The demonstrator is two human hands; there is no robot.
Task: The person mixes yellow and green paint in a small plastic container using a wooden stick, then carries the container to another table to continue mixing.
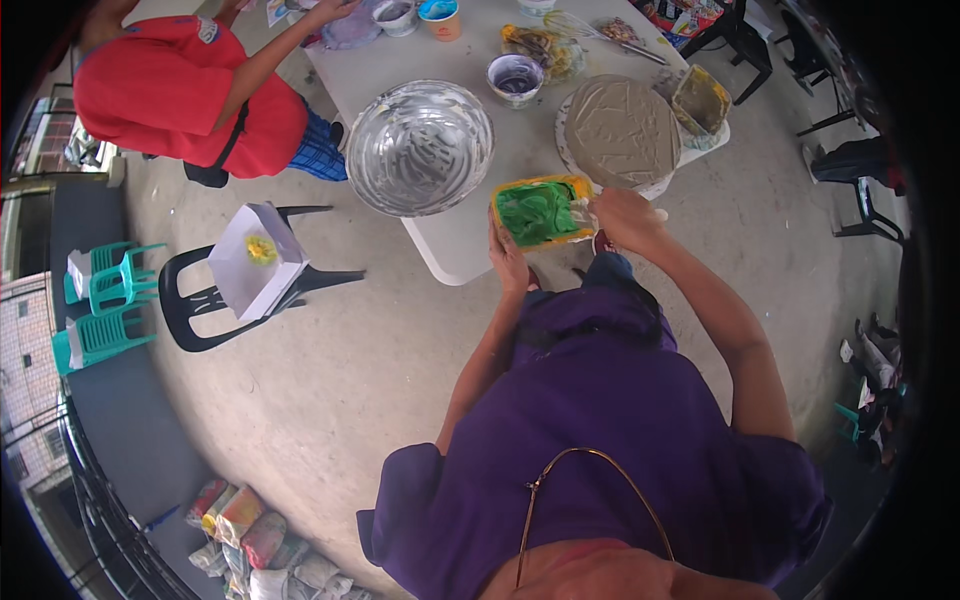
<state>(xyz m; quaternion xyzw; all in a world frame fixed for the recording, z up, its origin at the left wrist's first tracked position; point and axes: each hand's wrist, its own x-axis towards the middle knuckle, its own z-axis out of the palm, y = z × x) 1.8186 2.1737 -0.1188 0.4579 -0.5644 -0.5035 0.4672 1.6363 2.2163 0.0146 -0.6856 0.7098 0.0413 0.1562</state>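
Observation:
My left hand grips the near left side of a yellow rectangular tub holding thick green paste. At the tub's right end, my right hand is closed around a pale-handled tool; its working end, in the tub, is partly hidden. Just beyond my right hand lies a round cake-like form spread with grey-brown paste, on a white round board. A large metal bowl smeared with grey residue stands left of the tub, at the table's edge.
On the white table are a small bowl with dark residue, a whisk, a smeared tub and an orange cup with blue paste. A person in red stands at left, near a black chair bearing an open box.

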